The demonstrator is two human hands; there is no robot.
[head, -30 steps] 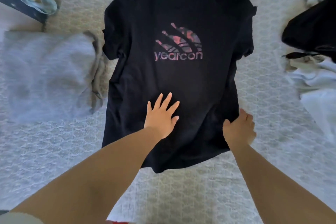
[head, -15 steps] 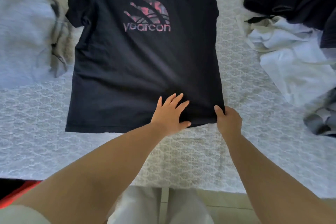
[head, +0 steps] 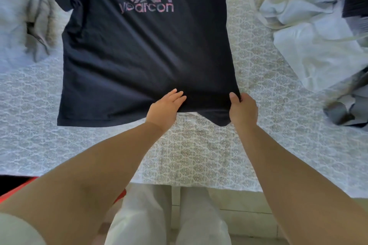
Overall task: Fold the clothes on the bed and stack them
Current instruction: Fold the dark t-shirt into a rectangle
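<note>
Left hand (head: 164, 109) flat, fingers (head: 178, 95) straight on shirt (head: 139, 55) hem; right hand (head: 243, 110) beside, fingers pinching hem corner.

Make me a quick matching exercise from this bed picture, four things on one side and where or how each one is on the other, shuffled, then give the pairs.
Things:
1. black printed T-shirt
2. left hand
3. right hand
4. crumpled white garment

States:
A. pinches the shirt's bottom corner
B. lies in a heap at the right of the bed
C. spread flat, print up
D. rests with straight fingers on the hem

Pairs: 1-C, 2-D, 3-A, 4-B
</note>
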